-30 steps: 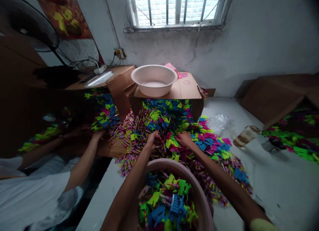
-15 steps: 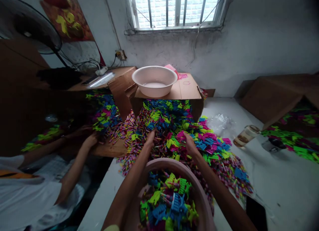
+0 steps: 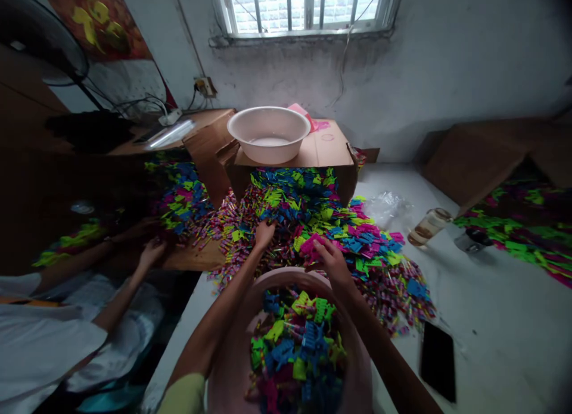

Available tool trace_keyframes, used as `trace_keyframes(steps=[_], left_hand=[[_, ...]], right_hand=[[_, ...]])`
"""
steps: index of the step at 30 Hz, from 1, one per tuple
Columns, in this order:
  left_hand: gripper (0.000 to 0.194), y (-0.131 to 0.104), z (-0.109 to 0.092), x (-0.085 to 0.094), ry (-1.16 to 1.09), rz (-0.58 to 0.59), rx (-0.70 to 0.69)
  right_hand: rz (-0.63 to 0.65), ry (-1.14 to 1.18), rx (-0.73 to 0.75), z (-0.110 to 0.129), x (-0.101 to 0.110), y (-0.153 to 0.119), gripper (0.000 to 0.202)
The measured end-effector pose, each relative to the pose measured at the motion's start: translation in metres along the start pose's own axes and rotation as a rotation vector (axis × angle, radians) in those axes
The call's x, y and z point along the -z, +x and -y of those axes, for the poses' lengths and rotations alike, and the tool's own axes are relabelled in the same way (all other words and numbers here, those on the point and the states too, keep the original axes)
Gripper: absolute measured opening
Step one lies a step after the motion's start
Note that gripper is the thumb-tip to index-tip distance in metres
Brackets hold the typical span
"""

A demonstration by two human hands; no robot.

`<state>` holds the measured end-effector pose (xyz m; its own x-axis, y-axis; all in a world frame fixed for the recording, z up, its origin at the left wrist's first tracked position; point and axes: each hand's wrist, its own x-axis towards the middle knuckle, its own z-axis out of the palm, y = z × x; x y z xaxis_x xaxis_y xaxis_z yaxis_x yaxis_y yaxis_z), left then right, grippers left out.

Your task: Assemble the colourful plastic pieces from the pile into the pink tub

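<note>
My right hand point(image 3: 333, 262) grips a pink plastic piece point(image 3: 314, 247) just above the far rim of a pink tub. My left hand point(image 3: 265, 234) reaches into the heap, its fingers closed at the small striped sticks point(image 3: 243, 214); what they hold is too small to make out. Below my arms, the pink tub point(image 3: 226, 366) contains blue, green, yellow and pink plastic pieces point(image 3: 315, 336) mixed with striped sticks. More coloured pieces point(image 3: 366, 241) lie heaped to the right of my hands.
A white basin point(image 3: 268, 146) rests on an open cardboard box point(image 3: 330, 152) behind the heap. To the right are a bottle point(image 3: 429, 226), a metal cup point(image 3: 472, 240), a phone point(image 3: 438, 360) and another box point(image 3: 473, 158). A person's hand point(image 3: 152, 253) is at the left pile.
My right hand has drawn back from the heap toward the tub with the pink piece. My left hand remains at the heap. The view has shifted slightly.
</note>
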<state>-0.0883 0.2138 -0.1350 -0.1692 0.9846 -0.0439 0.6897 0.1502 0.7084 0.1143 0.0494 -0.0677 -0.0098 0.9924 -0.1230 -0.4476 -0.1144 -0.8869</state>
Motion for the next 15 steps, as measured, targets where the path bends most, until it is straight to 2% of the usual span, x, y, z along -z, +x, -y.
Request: trace_keyframes(steps=[4, 8, 11, 15], left_hand=[[0.036, 0.002, -0.016, -0.005, 0.057, 0.011, 0.026], [0.037, -0.003, -0.029, -0.001, 0.042, 0.012, 0.059], [0.037, -0.010, -0.035, 0.007, -0.039, 0.029, 0.123], [0.036, -0.025, -0.048, 0.018, -0.263, 0.051, 0.195]], right_hand=[[-0.018, 0.058, -0.052, 0.009, -0.011, -0.033, 0.052], [0.134, 0.048, -0.192, 0.019, -0.012, -0.060, 0.060], [0.216, 0.109, -0.150, 0.027, -0.010, -0.078, 0.054], [0.146, 0.061, -0.058, 0.029, -0.005, -0.092, 0.041]])
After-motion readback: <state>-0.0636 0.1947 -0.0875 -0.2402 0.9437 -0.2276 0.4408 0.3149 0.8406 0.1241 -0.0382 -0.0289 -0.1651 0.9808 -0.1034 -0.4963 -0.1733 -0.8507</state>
